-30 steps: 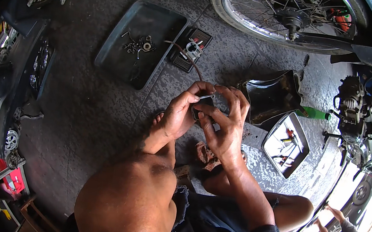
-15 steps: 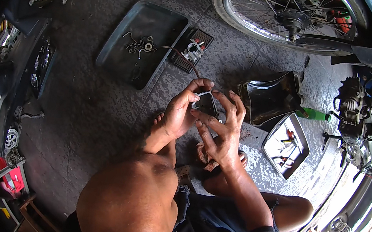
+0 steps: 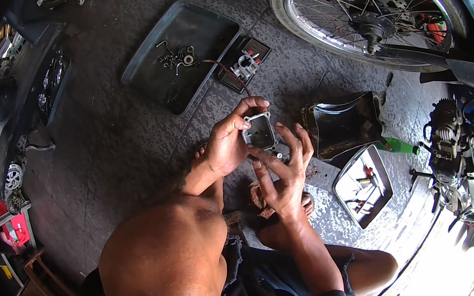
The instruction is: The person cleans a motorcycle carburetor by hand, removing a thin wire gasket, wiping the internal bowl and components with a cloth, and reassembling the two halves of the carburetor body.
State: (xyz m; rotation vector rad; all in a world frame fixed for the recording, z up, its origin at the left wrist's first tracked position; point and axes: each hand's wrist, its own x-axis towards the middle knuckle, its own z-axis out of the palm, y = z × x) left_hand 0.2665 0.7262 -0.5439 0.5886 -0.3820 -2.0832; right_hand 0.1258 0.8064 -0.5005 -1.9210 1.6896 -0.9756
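My left hand is closed on a small square metal bowl with a dark inside and a pale rim, held upright between thumb and fingers. My right hand has its fingers spread beside the bowl, a fingertip at its lower edge. Just beyond lie a carburetor body on a ribbed dark panel with a thin brown hose, and a dark tray holding several small metal parts.
A crumpled dark container, a green bottle and a white tray of tools lie right. A spoked wheel is at top right, an engine at far right. Motorcycle parts crowd the left side.
My right fingers have spread and moved down off the bowl's top, uncovering its inside. The person seen earlier at the lower right is no longer visible.
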